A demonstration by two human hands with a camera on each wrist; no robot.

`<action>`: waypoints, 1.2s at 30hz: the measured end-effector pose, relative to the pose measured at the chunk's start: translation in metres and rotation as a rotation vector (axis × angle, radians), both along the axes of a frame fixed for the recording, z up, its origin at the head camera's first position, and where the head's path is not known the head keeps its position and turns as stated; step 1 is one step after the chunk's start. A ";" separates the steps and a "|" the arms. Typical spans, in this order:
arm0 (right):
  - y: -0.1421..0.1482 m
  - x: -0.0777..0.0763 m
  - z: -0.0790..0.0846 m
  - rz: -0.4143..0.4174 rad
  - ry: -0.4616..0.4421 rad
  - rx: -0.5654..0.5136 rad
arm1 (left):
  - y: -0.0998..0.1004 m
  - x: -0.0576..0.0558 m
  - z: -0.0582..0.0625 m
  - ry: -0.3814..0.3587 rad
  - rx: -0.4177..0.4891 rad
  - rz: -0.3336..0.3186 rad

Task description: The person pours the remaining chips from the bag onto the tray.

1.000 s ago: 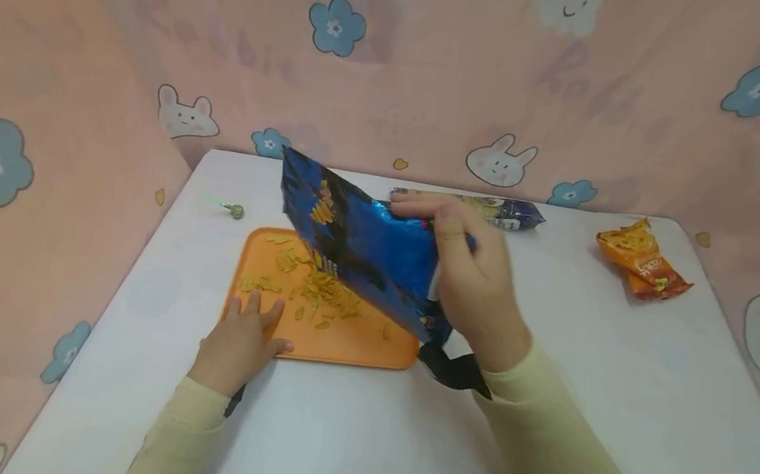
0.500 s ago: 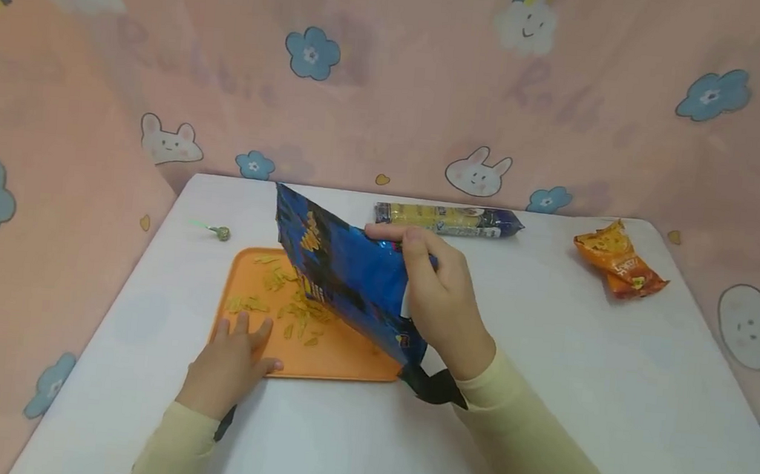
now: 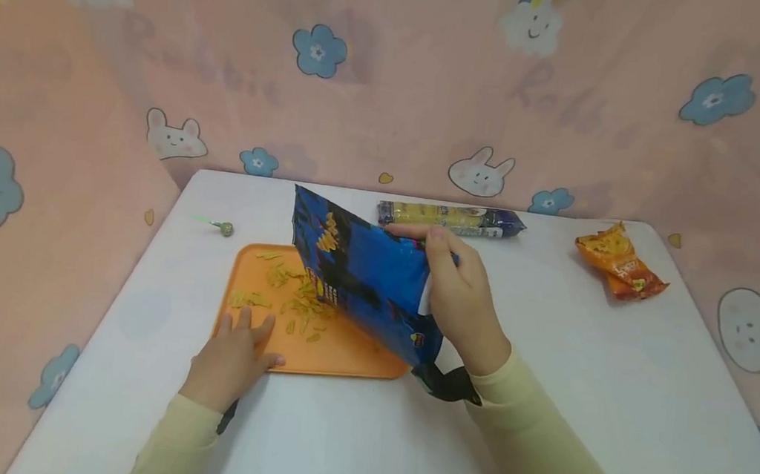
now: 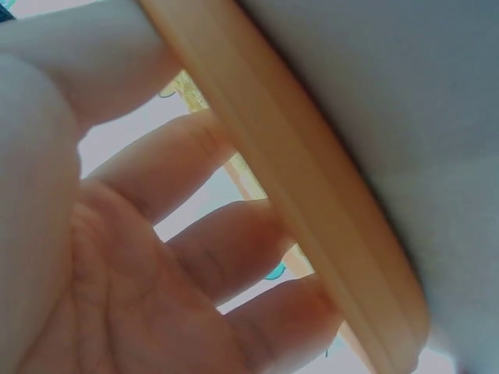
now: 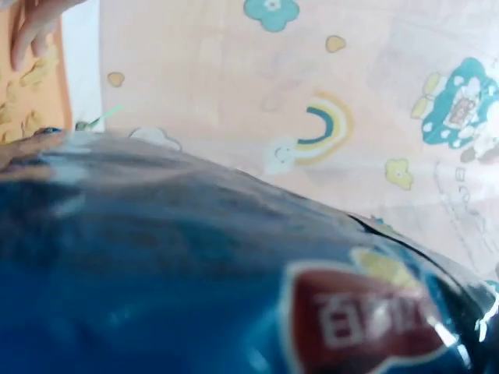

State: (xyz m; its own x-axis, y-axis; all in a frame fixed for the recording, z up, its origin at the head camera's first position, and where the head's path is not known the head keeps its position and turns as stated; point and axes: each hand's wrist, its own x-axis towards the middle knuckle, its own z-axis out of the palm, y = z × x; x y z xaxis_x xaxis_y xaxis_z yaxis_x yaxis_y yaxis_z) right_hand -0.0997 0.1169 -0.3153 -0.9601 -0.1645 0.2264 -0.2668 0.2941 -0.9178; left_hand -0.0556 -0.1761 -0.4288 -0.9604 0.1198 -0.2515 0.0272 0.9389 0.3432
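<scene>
In the head view my right hand [image 3: 467,296] grips a blue snack bag [image 3: 378,266] by its upper right part. The bag is tilted, its lower left end over the orange tray [image 3: 357,358]. Yellow snack pieces [image 3: 304,302] lie scattered on the tray, partly hidden by the bag. My left hand [image 3: 228,359] rests on the tray's near left corner with its fingers spread. The left wrist view shows those fingers reaching over the tray's rim [image 4: 312,187]. In the right wrist view the bag [image 5: 156,257] fills the lower part.
A long clear packet with yellow contents [image 3: 448,218] lies along the back edge of the white table [image 3: 579,342]. An orange snack bag [image 3: 621,262] sits at the right. Beyond the tray's left side lies a green lollipop [image 3: 225,228]. A pink printed cloth [image 3: 377,103] hangs behind.
The head view has shifted downward in the picture. My right hand still holds the tilted bag over the tray, now slightly farther right than half a second ago. The left hand stays on the tray.
</scene>
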 end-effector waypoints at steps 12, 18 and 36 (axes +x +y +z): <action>0.018 0.007 -0.003 -0.044 -0.118 0.008 | 0.002 -0.002 -0.004 -0.051 0.015 0.041; 0.032 0.015 0.001 -0.079 -0.129 0.020 | 0.003 0.000 -0.003 -0.046 0.005 0.047; 0.133 0.050 0.002 -0.476 -0.186 0.120 | 0.002 0.000 0.001 0.004 0.022 0.033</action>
State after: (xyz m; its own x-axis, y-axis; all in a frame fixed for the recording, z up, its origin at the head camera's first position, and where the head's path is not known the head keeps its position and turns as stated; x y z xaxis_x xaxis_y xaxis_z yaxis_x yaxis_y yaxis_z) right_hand -0.0496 0.2496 -0.3135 -0.9571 0.2852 0.0508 0.0866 0.4491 -0.8893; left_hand -0.0558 -0.1738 -0.4274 -0.9650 0.0938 -0.2449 -0.0016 0.9316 0.3634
